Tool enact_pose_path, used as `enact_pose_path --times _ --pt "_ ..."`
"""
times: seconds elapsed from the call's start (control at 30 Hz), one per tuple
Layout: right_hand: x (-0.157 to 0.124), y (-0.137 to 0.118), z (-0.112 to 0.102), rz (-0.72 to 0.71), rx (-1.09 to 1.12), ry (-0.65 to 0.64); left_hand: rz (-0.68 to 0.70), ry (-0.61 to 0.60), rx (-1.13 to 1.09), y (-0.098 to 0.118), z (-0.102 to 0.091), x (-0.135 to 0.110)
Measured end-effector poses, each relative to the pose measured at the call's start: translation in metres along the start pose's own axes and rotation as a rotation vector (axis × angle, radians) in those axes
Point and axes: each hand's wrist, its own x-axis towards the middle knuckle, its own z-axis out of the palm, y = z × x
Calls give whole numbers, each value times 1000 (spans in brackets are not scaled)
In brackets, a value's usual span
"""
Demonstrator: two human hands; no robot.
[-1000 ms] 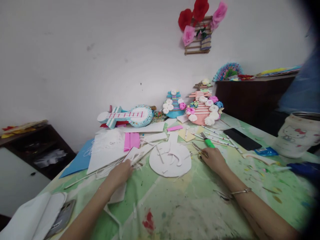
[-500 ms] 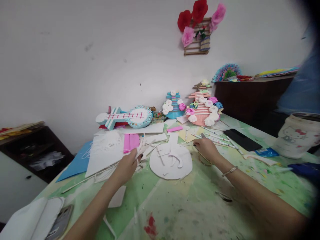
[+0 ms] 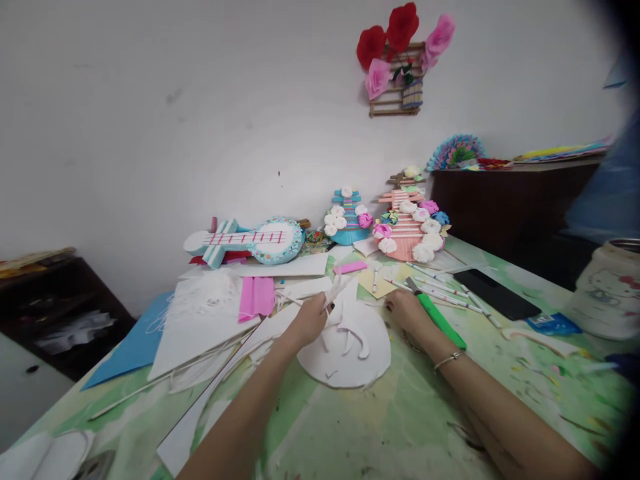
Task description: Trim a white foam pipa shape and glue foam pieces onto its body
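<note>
A bundle of white strips has just been carried in from the nine o'clock side and is now held by the left hand over the ten o'clock edge of the white disc. The bundle is pinched between closed fingers; whether the disc is touched by them cannot be told. The disc is laid flat at the middle of the table, with a curved white piece resting on it toward four o'clock. By this shift the disc is partly covered, and the work seems to be centred there.

The right hand is placed just off the disc at two o'clock, its fingers curled inward; whether anything is held cannot be told. The green-handled cutter, mostly hidden a moment ago, is now exposed beside it, toward three o'clock.
</note>
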Motion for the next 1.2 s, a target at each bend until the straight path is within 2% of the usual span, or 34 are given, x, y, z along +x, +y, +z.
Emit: enact_pose_path --times 0.13,0.27,0.37,0.43,0.5,0.6,0.63,0.67,0.77,0.83,0.9,0.93,1.0,1.1,1.2 --pt "1 3 -7 0 78 69 -21 35 -22 -10 0 -2" --pt "-6 -14 -25 -22 226 151 -10 101 -40 -6 -6 -5" --pt "-17 -37 -40 -111 388 114 111 181 -66 4 -7 -8" --pt "-24 -52 -47 -210 599 54 184 201 -106 12 -6 -11" --pt "-30 -63 -49 -280 786 6 189 109 -232 18 -4 -14" --pt "-33 -73 -43 -301 883 11 97 -182 -486 24 -1 -19" --pt "-33 -74 -40 -288 897 22 66 -243 -523 25 1 -21" --pt "-33 -75 -38 -267 910 34 44 -269 -528 26 2 -22" --pt "-29 -73 -35 -197 945 72 38 -242 -502 24 4 -22" --pt "-26 -66 -40 -164 876 104 54 -244 -537 19 5 -21" --pt "-23 -52 -47 -79 640 91 50 -226 -593 14 5 -18" --pt "-22 -43 -50 13 423 45 32 -210 -619 11 5 -16" --pt "-21 -22 -52 146 221 -26 -28 -185 -668 6 4 -14" --pt "-20 6 -47 282 61 -176 -94 -169 -700 0 3 -11" --pt "-21 21 -38 305 8 -307 -105 -148 -691 -5 3 -9"
